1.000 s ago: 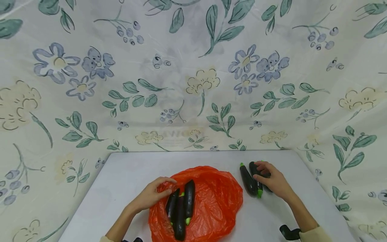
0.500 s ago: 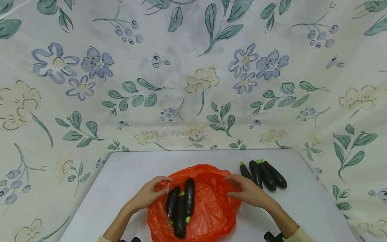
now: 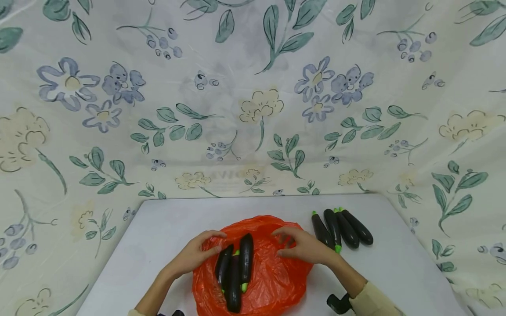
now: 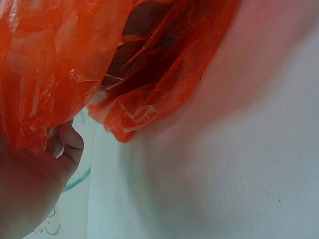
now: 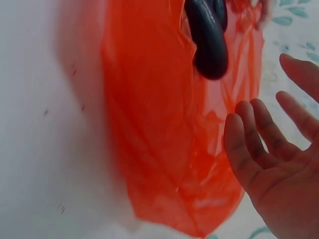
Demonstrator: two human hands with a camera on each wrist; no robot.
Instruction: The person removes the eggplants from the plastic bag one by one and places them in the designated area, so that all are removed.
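Observation:
A red plastic bag (image 3: 282, 281) lies spread on the table. Three dark eggplants (image 3: 234, 285) with green stem ends rest side by side in its left half. My left hand (image 3: 193, 253) holds the bag's left rim, and in the left wrist view the red film drapes over its curled fingers (image 4: 72, 144). Over the bag's right side my right hand (image 3: 302, 246) is held with its fingers apart and nothing between them. In the right wrist view its loosely bent fingers point toward the bag, with the end of an eggplant (image 5: 212, 55) showing beyond.
Several more eggplants (image 3: 348, 228) lie in a row to the right of the bag, on the white table (image 3: 166, 215). Behind the table's far edge hangs a flower-patterned cloth (image 3: 221, 149), which also surrounds both sides.
My right hand has moved left, from the row of eggplants at the right to over the bag, and carries nothing. The left hand has stayed at the bag's left rim.

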